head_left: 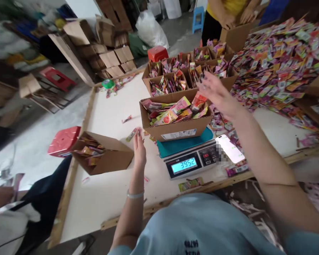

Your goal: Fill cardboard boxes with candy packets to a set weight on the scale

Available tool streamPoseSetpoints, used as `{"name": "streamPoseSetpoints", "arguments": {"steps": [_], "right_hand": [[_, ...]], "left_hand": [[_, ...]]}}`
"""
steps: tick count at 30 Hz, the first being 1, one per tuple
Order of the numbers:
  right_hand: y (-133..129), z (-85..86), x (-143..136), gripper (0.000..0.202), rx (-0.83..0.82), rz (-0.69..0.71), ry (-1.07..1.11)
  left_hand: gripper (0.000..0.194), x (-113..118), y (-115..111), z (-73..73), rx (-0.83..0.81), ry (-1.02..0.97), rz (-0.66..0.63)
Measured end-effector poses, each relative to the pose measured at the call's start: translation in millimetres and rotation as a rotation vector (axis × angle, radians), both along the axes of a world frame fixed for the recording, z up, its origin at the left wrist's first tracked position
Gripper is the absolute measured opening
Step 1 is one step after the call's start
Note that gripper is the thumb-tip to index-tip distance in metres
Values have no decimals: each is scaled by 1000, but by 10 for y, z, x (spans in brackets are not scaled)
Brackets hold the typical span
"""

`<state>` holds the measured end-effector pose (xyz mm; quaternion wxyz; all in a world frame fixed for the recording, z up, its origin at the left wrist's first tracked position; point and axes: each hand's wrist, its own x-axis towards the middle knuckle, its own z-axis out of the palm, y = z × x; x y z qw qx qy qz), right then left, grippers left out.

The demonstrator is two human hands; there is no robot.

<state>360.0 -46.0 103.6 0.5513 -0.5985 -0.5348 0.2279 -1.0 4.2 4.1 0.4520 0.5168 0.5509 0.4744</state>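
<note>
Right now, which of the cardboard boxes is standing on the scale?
The packet-filled box directly behind the lit display: it alone rests on the teal platform, in front of the grouped boxes.

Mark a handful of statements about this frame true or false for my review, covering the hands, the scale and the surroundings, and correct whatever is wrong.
1. An open box with packets in it stands on the scale. True.
2. The left hand is gripping the phone. False: the phone lies at the scale's right end, away from that hand.
3. The right hand is raised, with its fingers open. True.
4. The display is dark. False: it is lit and shows digits.
5. The large loose pile is on the picture's left. False: it is on the right.
6. Someone in a yellow top is across the table. True.
</note>
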Motion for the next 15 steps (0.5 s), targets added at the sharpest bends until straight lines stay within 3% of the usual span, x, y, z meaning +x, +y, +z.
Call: {"name": "streamPoseSetpoints", "arguments": {"steps": [3, 8, 11, 15], "right_hand": [[-169, 299, 78, 75, 4, 59, -21], [-242, 733, -45, 53, 156, 43, -166], [-206, 807, -138, 53, 227, 67, -181], [-140, 716, -182, 55, 263, 109, -183]], "left_hand": [[54, -127, -85, -62, -14, -23, 58], [52, -329, -198, -183, -37, -46, 177], [53, -435, -241, -235, -44, -38, 204], [54, -518, -257, -257, -56, -37, 235]]}}
